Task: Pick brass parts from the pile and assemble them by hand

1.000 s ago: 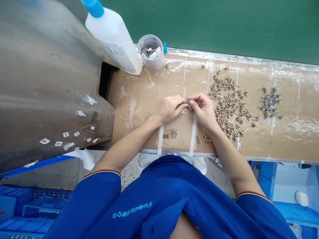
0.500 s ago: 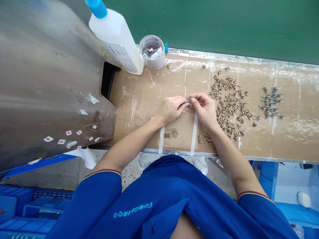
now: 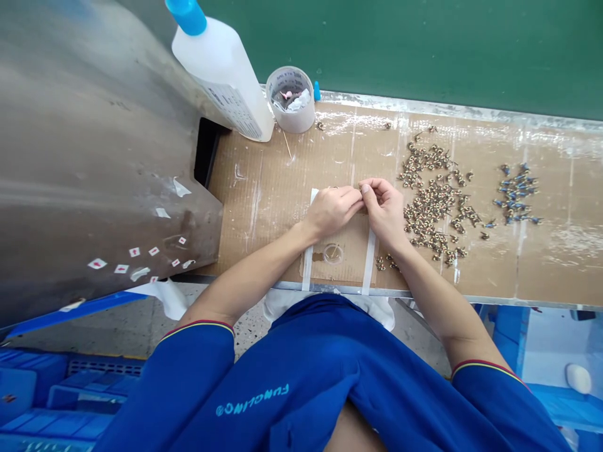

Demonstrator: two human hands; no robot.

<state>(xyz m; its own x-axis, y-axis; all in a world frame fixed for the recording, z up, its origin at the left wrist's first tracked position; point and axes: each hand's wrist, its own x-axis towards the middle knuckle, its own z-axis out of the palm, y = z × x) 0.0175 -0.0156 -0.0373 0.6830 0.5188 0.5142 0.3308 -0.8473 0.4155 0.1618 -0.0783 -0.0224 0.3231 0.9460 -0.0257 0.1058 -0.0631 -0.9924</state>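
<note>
Over the cardboard-covered bench (image 3: 292, 176), my left hand (image 3: 332, 212) and my right hand (image 3: 384, 206) meet fingertip to fingertip. Both are closed in a pinch around one small blue-and-brass-coloured part, almost wholly hidden by the fingers now. Just right of my right hand spreads a pile of small brass-coloured ringed parts (image 3: 431, 204). Farther right lies a group of like parts with blue ends (image 3: 516, 194). Below my hands a small round clear dish (image 3: 333, 253) sits between two strips of white tape, with a thin stick-like thing in it.
A white bottle with a blue cap (image 3: 221, 69) stands at the back left, beside a tape-roll cup (image 3: 291, 103) holding scraps. A thin wooden stick (image 3: 287, 144) lies before them. A metal panel (image 3: 108, 157) bounds the left side. Blue bins (image 3: 42, 389) are below.
My left hand has turned and shifted slightly, with its fingers pressed closer to my right fingertips. The blue end that showed between them is now covered. The whole view has shifted a little.
</note>
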